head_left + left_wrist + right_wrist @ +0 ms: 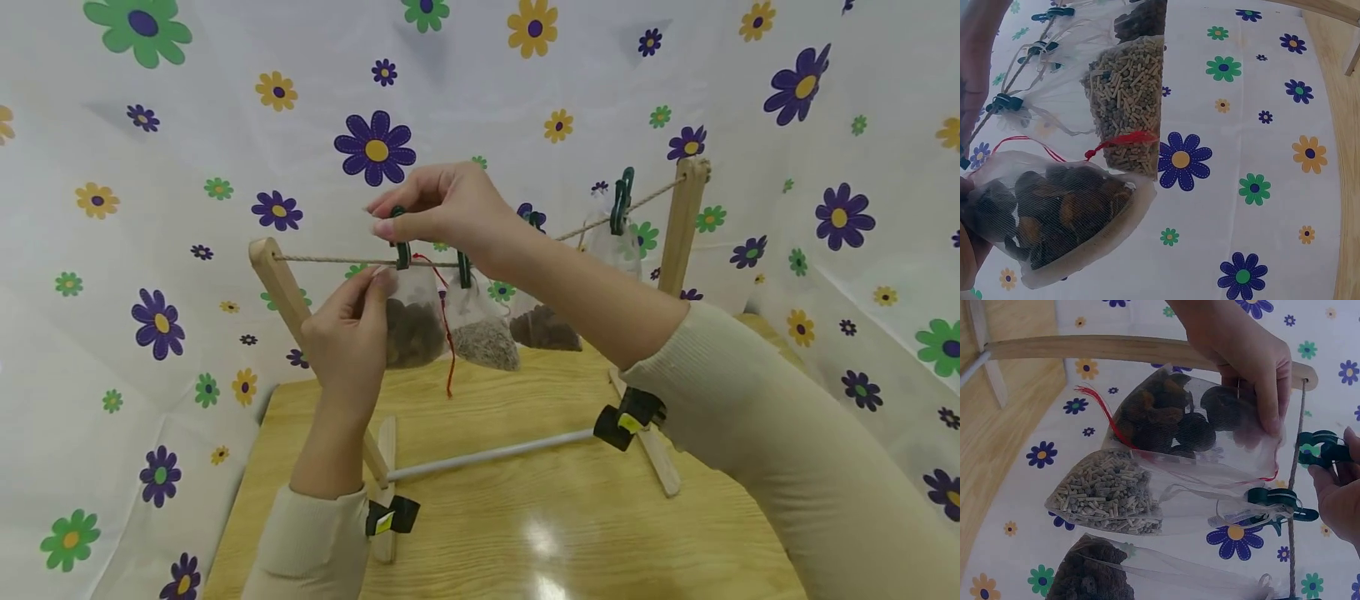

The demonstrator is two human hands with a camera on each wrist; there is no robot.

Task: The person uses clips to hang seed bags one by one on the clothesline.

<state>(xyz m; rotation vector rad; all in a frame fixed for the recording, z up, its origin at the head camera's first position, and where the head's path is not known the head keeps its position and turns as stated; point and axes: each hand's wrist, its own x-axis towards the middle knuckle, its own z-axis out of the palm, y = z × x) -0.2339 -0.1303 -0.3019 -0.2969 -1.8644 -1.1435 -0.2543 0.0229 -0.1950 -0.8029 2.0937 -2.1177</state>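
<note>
My left hand point(337, 342) pinches the upper edge of a sheer mesh bag point(414, 333) with dark, rounded dried pieces inside. A red drawstring point(448, 342) hangs from the bag. Above it, my right hand point(457, 208) pinches the handles of a dark green clothespin point(1325, 450) between thumb and fingers. The clothespin's jaws are at the rope point(1297, 481), close by the bag's top. Beside this bag hangs a second mesh bag point(1107, 490) of pale pellets, held to the rope by another green clothespin point(1272, 497).
The rope runs between two wooden posts point(684, 225). Farther right hang a bag of dark bits point(547, 327) and a pale bag under a green clothespin point(621, 200). A white rod point(495, 455) joins the stand's feet, and black clamps point(630, 417) sit by them on the wooden table point(585, 517).
</note>
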